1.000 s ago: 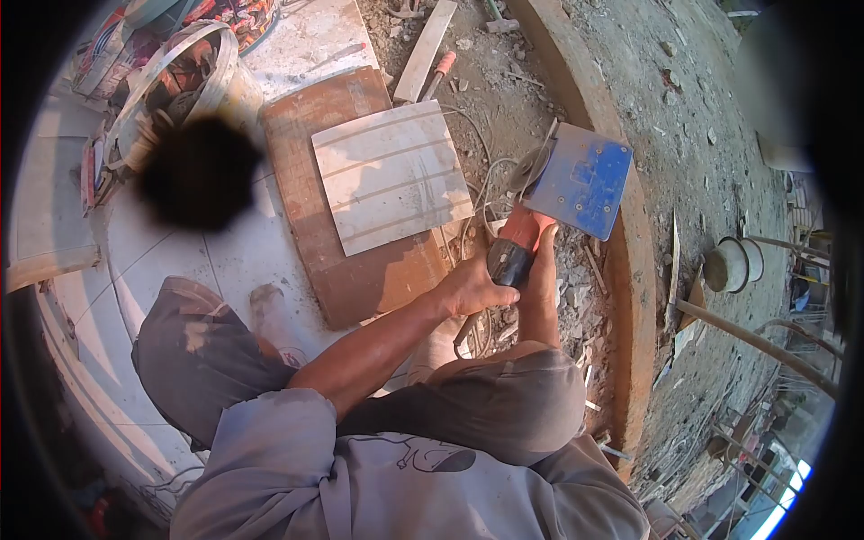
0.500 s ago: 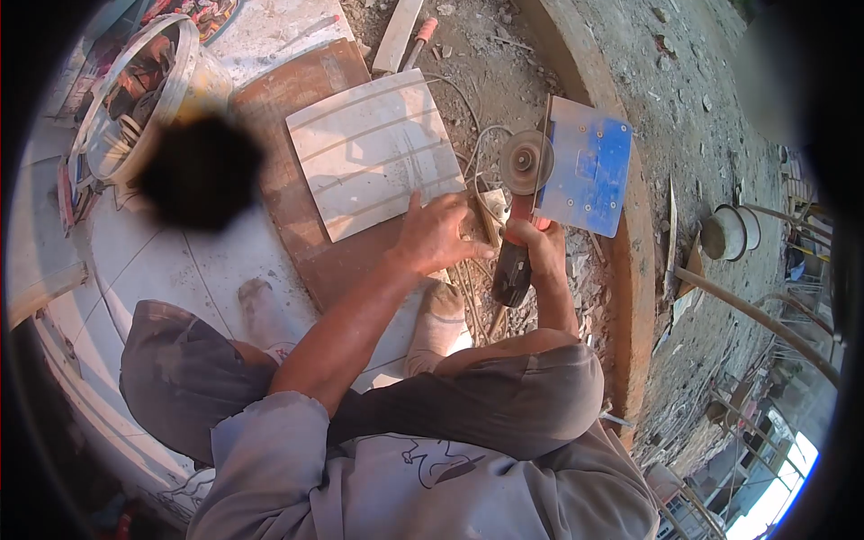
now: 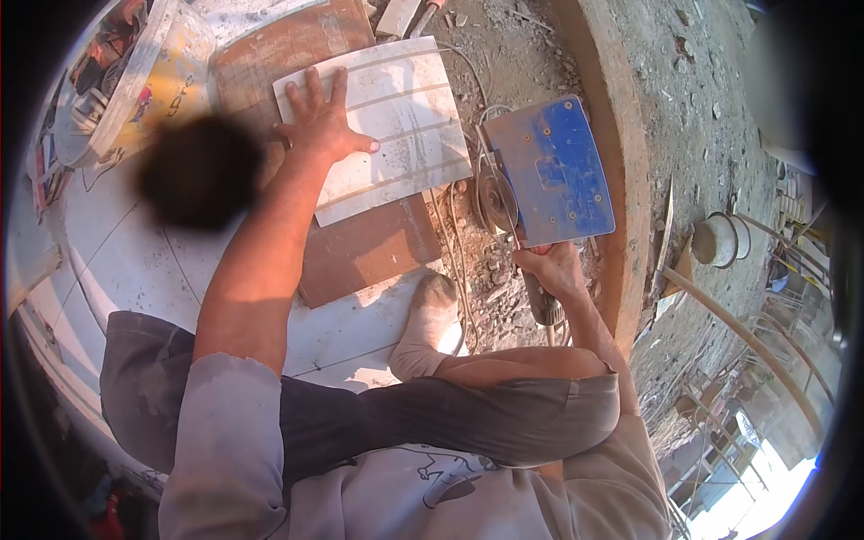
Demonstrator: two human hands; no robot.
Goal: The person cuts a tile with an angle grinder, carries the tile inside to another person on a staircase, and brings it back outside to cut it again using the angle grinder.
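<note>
My left hand (image 3: 322,121) lies with spread fingers on the upper left part of a pale square tile (image 3: 396,135), which has parallel ridges. Under the tile is a reddish-brown board (image 3: 373,252). At the right, my right hand (image 3: 553,268) is wrapped round the body of an angle grinder (image 3: 542,301). A blue rectangular plate (image 3: 553,171) with screws is fixed to the grinder, and its round disc (image 3: 495,200) shows at the plate's left edge.
A bucket (image 3: 135,81) filled with items stands at the upper left. Cables (image 3: 457,261) run over rubble beside the board. A long raised edge (image 3: 630,180) passes right of the blue plate. Beyond it are a round pot (image 3: 714,241) and a pole (image 3: 747,337).
My left hand has left the grinder and moved up and left onto the tile. The grinder, in my right hand, has shifted slightly and turned, with the blue plate tilted differently.
</note>
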